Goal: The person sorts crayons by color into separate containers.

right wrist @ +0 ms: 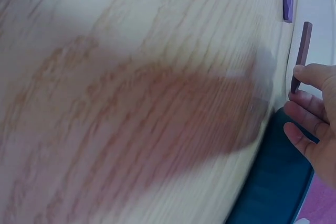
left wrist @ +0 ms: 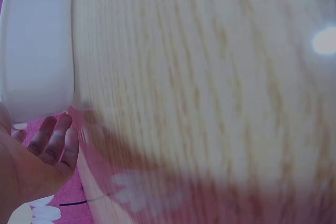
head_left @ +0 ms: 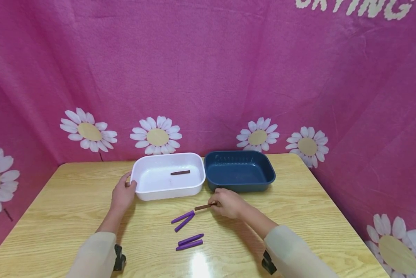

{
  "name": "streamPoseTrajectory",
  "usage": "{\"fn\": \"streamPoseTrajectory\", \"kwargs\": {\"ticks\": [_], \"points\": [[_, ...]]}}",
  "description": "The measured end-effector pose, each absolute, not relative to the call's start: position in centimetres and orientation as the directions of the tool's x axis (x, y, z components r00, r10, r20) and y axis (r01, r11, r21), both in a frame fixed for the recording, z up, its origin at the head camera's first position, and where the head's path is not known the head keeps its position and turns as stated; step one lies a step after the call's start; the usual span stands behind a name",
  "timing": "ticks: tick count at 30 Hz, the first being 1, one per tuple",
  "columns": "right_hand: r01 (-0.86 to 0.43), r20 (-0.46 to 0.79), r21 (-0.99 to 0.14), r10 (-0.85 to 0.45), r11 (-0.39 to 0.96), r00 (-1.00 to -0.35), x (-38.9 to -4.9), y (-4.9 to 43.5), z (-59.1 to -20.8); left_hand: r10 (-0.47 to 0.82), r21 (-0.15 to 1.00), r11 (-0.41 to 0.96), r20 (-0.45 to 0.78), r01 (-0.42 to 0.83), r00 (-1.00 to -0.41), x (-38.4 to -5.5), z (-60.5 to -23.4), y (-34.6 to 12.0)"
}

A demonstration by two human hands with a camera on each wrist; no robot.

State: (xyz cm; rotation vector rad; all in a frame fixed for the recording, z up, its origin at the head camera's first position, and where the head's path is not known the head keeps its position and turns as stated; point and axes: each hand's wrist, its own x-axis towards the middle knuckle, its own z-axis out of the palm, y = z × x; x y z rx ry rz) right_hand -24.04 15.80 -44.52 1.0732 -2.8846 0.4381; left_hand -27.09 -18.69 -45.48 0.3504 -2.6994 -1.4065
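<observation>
On a wood-grain worktop, we see the right hand pinch a brown crayon by one end, seemingly to leave its length free, while the left hand, loosely bent, rests against the white tray, presumably steadying it. Four purple crayons lie nearby; a second brown crayon sits inside that tray. We can read "ING" in the cropped backdrop lettering, but no brand.

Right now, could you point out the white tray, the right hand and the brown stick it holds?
White tray [head_left: 155, 180], head view: bare inner floor.
Right hand [head_left: 230, 203], head view: back of the hand.
Held brown stick [right wrist: 303, 44], right wrist view: its uncovered upper part.
</observation>
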Motion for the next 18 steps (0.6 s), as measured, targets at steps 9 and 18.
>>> {"fn": "streamPoseTrajectory", "kwargs": {"ticks": [9, 18], "points": [[-0.629, 0.109, -0.257, -0.625, 0.733, -0.773, -24.0, 15.8, -44.0, -0.232, 0.817, 0.552, -0.042, -0.167, -0.972, -27.0, -45.3, -18.7], [-0.628, 0.114, -0.257, -0.622, 0.735, -0.775, -24.0, 15.8, -43.3, -0.233, 0.818, 0.546, -0.057, -0.179, -0.971, -27.0, -45.4, -18.7]]}}
